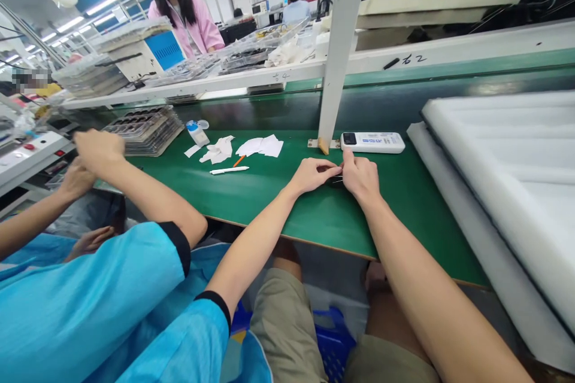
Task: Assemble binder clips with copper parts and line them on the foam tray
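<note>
My left hand [309, 175] and my right hand [360, 176] meet over the green tabletop [251, 203], fingers closed around a small dark piece [335, 181] with thin light lines on it. Most of that piece is hidden by my fingers, so what it is cannot be made out. Just behind my right hand lies a white handheld device [372, 142] with a dark display. Left of my hands are a white pen [229, 170], an orange stick [239, 161], white papers [260, 146] and a crumpled tissue [218, 150].
A white post [340, 42] rises behind my hands. White foam trays [516, 161] fill the right side. At left are a small bottle [197, 133], stacked trays [146, 130] and a co-worker's hands [96, 155]. Another person [193, 18] in pink stands beyond the shelf.
</note>
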### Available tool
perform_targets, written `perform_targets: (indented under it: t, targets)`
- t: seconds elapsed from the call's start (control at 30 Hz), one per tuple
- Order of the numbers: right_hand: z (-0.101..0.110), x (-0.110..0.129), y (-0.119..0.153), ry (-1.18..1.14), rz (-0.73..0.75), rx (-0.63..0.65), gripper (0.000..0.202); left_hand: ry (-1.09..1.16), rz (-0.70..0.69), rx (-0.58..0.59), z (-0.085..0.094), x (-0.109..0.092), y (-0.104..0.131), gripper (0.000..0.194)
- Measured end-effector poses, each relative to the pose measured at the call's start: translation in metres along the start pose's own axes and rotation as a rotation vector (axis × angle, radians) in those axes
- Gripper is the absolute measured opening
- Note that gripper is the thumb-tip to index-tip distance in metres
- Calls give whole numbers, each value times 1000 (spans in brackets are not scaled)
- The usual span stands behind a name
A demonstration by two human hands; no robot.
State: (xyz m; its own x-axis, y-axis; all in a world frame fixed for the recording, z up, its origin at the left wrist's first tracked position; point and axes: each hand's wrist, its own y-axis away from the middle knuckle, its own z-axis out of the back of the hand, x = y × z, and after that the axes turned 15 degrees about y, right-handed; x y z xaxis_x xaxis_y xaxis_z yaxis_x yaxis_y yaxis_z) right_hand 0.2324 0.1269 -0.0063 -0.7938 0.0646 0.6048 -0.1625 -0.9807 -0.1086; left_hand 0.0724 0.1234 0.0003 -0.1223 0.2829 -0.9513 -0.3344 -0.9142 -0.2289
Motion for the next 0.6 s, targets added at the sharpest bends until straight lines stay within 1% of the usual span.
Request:
perform_targets:
  t: [0.1, 0.2, 0.27, 0.4, 0.5, 0.6]
  targets:
    - [-1, 0, 0, 42, -7, -13, 59, -30, -24, -11, -1, 2, 0, 26]
    - [0, -1, -1, 25, -26, -21, 55, -32, -39, -13, -2, 1, 1, 26]
    - [2, -2, -2, -31, -51, -48, 53, 12, -16, -14, -2, 0, 2, 30]
    - [3, -6, -4, -168, -146, -151, 47, 136, 57, -35, -1, 1, 2, 43]
    - [2, -8, -5, -221, -133, -205, 45, 144, 67, -40, 0, 4, 0, 39]
    - [1, -8, -5, -232, -97, -200, 46, 125, 64, -39, 1, 6, -1, 35]
